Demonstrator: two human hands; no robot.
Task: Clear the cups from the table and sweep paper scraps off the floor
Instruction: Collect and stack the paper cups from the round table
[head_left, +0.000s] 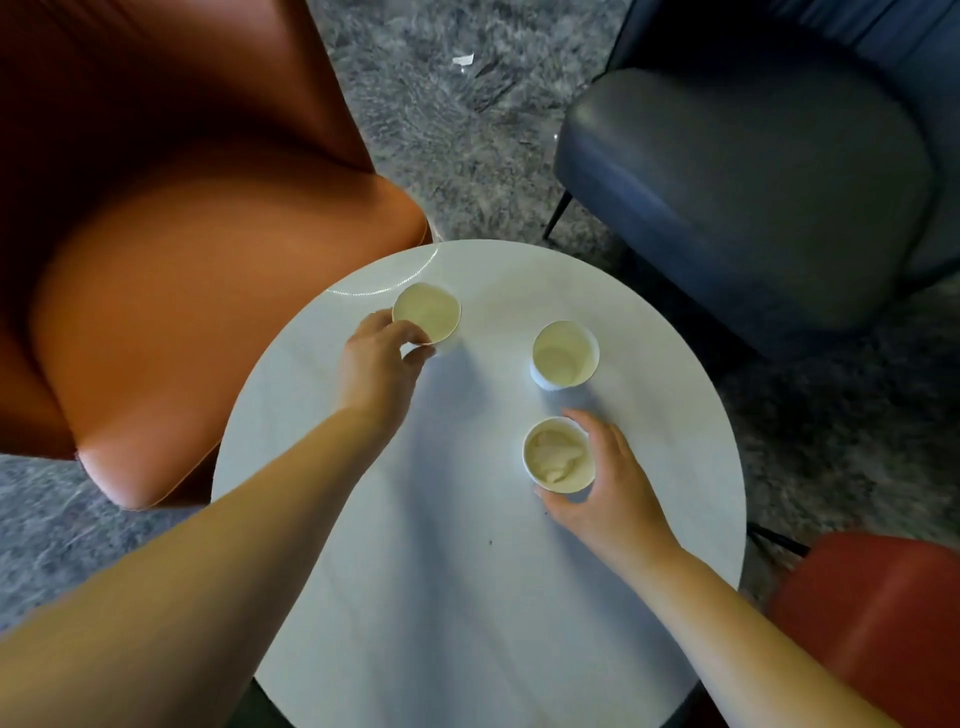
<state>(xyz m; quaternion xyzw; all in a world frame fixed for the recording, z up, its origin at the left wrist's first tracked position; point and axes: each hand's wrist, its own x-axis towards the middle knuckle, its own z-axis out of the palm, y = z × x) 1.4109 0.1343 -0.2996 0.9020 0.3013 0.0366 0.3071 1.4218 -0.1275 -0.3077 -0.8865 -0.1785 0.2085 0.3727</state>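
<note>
Head view: left hand (376, 366) pinches far-left cup (427, 313); right hand (605, 486) curls around near cup (559, 456).

The room is dim and the colours look flat. The white desk (467, 597) is the brightest surface, with a thin curved streak of glare near its far left rim. Soft bluish shadows fall from both arms across the top toward its middle. The orange armchair (197, 291) sinks into near black at its upper left. The whole picture is slightly soft, and the wide lens bends and stretches the forearms at the lower corners.
</note>
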